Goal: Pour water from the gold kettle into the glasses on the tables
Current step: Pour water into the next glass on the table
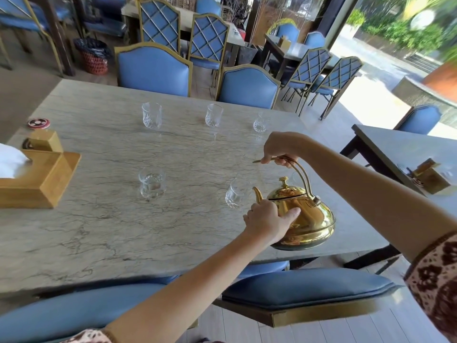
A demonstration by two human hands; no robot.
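- Step in hand — pouring stage: gold kettle (300,214) held clear above the bench's (99,231) near edge at about 5 o'clock, spout aimed at the near-right glass (238,193) just beside it; no stream visible.
- Right hand (280,151): fingers clamped round the arched handle at its top.
- Left hand (268,222): fingers and thumb spread apart, pressed against the kettle's body below the spout, steadying it.
- Near-left glass (151,181), 7 o'clock: appears to hold water. Three far glasses, 11 to 1 o'clock, look empty.
- Next move, as a judgement — bring the spout over the near-right rim, tip slowly; lid seems slightly lifted, so it may need watching.
- Surface: pale veined stone; wooden tissue holder (37,174) at 9 o'clock.
- Room: blue chairs with gold frames, more tables, greenery outside.
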